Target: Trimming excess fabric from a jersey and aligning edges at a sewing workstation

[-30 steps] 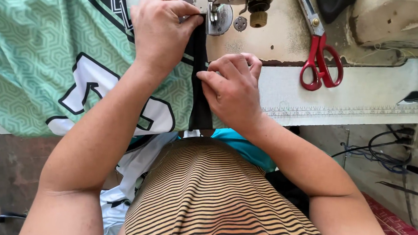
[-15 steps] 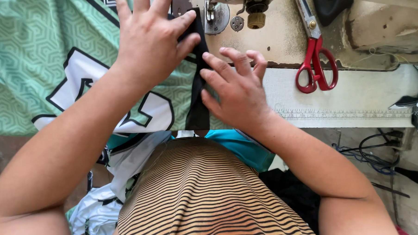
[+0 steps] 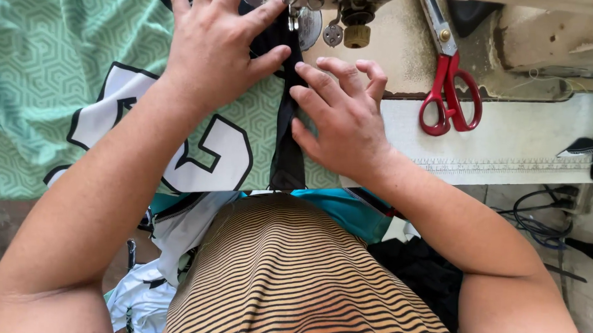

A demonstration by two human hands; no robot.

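So, a mint-green jersey (image 3: 44, 66) with a hexagon pattern is spread flat over the left half of the sewing table (image 3: 507, 144), and a big white figure outlined in black is printed on it near the front edge. A black fabric strip (image 3: 288, 146) is laid along the jersey's right edge, running from the front edge of the table straight back to the presser foot (image 3: 294, 15) of the sewing machine (image 3: 544, 37) at the back edge.

The left hand (image 3: 215, 49) is laid palm down on the green cloth just left of the strip, fingers spread and reaching toward the back edge, thumb stretched out to the right onto the black strip. Nothing is gripped there, the cloth is just pressed flat. The right hand (image 3: 341, 119) is set right beside the strip on its right side, fingers curled a bit, with the fingertips (image 3: 300, 94) pushed against the strip's edge. Also open, nothing clutched. Thumb and fingertips are nearly touching over the strip.

Red-handled scissors (image 3: 447, 93) are left lying to the right of the hands, blades pointed at the back edge, handles toward the front. A printed ruler strip (image 3: 507, 165) is seen along the front edge on the right side. More cloth in teal and white (image 3: 169, 228) is hung off the front edge, down over the striped shirt (image 3: 292, 278). Some black cables (image 3: 538, 217) are visible below the table's right corner.
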